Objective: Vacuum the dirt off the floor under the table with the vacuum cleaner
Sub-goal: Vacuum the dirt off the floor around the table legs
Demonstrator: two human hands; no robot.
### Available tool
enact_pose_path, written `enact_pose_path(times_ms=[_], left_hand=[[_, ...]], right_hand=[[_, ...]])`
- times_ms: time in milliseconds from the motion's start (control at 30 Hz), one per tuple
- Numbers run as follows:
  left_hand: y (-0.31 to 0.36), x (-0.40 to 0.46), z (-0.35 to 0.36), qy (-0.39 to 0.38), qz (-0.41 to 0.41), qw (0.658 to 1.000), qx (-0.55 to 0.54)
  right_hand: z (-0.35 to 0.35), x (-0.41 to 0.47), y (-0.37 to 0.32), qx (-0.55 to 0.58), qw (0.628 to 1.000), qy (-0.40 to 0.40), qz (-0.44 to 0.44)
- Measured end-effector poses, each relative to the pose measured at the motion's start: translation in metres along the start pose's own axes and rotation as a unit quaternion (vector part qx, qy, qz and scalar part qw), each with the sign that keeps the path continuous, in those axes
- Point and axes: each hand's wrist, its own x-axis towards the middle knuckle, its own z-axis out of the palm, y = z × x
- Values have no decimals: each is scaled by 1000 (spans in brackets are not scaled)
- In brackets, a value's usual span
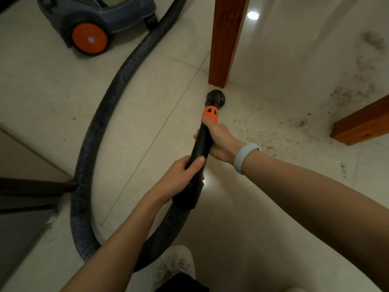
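A black vacuum wand (202, 142) with an orange collar ends in a round black nozzle (215, 98) on the pale tile floor, just in front of a wooden table leg (226, 41). My right hand (220, 140) grips the wand right behind the orange collar. My left hand (185, 175) grips it lower, where the wand joins the ribbed black hose (94, 131). The hose loops left and back up to the grey vacuum cleaner (92, 20) with an orange wheel at top left. Dark dirt (299, 123) is scattered over the floor to the nozzle's right, under the table.
A second wooden table leg (362, 127) stands at the right edge by the dirt. More dirt smears up the far right (370, 41). Dark furniture (31, 194) sits at the left, touching the hose. My slippered foot (174, 268) is at the bottom.
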Motion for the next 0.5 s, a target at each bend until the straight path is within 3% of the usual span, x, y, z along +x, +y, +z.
enact_pose_path(times_ms=[300,367,500], left_hand=[[-5,2,-11,99,-24,985,138],[-3,0,-14,78,-21,986,144],[-14,-3,-13,-46,-58,989,127]], right_hand=[[19,18,-12,-11,999,-27,43],[16,20,-17,13,999,-10,45],[-6,15,3,32,997,22,71]])
